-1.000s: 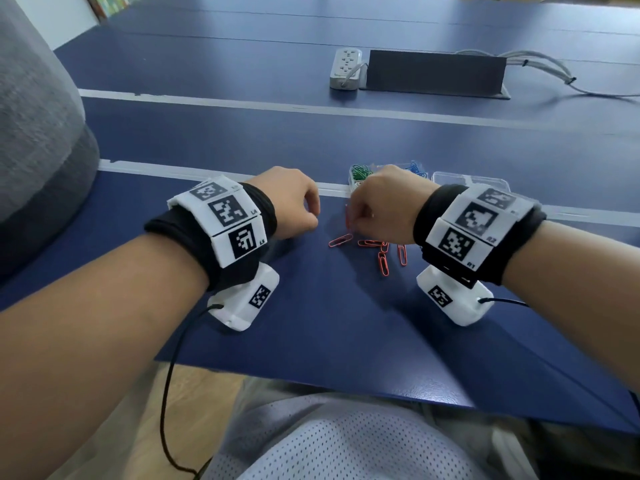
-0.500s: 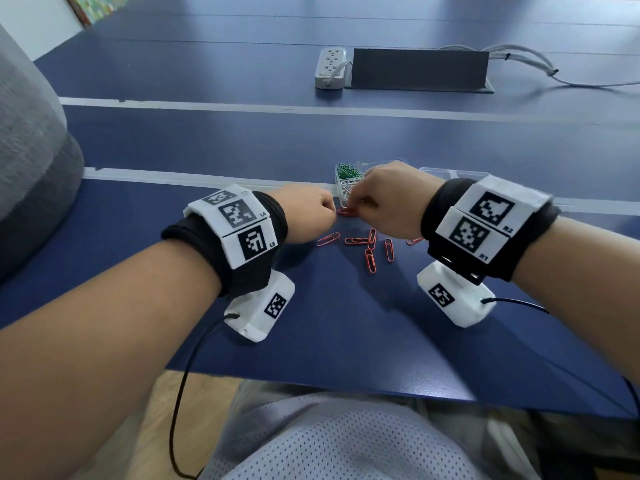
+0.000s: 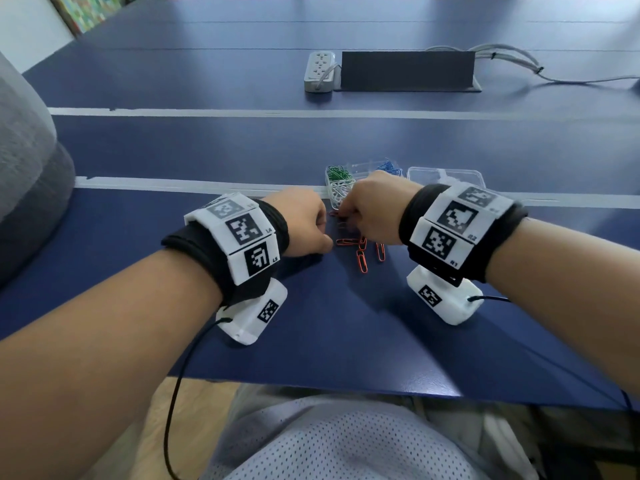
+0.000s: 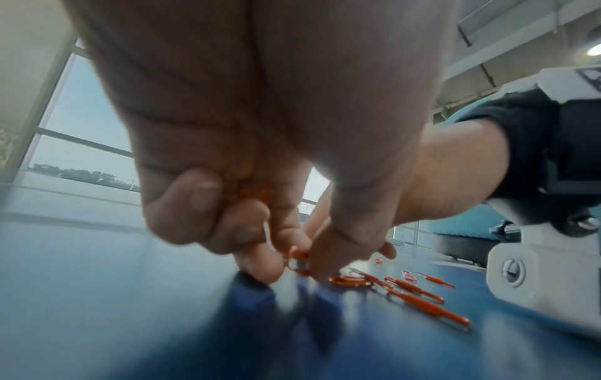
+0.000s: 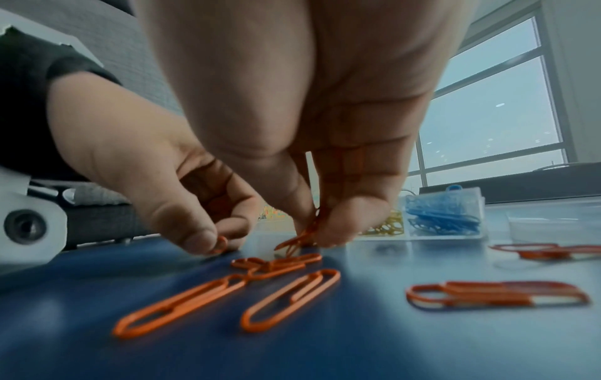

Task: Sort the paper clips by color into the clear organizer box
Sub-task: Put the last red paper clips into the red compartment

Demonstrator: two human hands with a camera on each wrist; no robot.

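Note:
Several orange paper clips (image 3: 362,259) (image 5: 289,299) lie loose on the blue table in front of the clear organizer box (image 3: 363,168). The box holds green clips (image 3: 337,173), white clips (image 3: 341,190), blue clips (image 5: 442,216) and yellow clips (image 5: 388,225) in separate compartments. My left hand (image 3: 304,225) pinches an orange clip (image 4: 297,261) at its fingertips, with more orange clips (image 4: 250,195) tucked under its curled fingers. My right hand (image 3: 372,206) pinches orange clips (image 5: 304,235) just above the table. Both hands sit close together over the pile.
The box's clear lid (image 3: 446,176) lies to the right of the box. A white power strip (image 3: 320,71) and a black cable box (image 3: 407,69) sit far back with grey cables (image 3: 519,67). A grey cushion (image 3: 24,161) is at the left.
Both hands have moved closer together over the orange clips, and the left hand has taken another clip from the left side of the pile.

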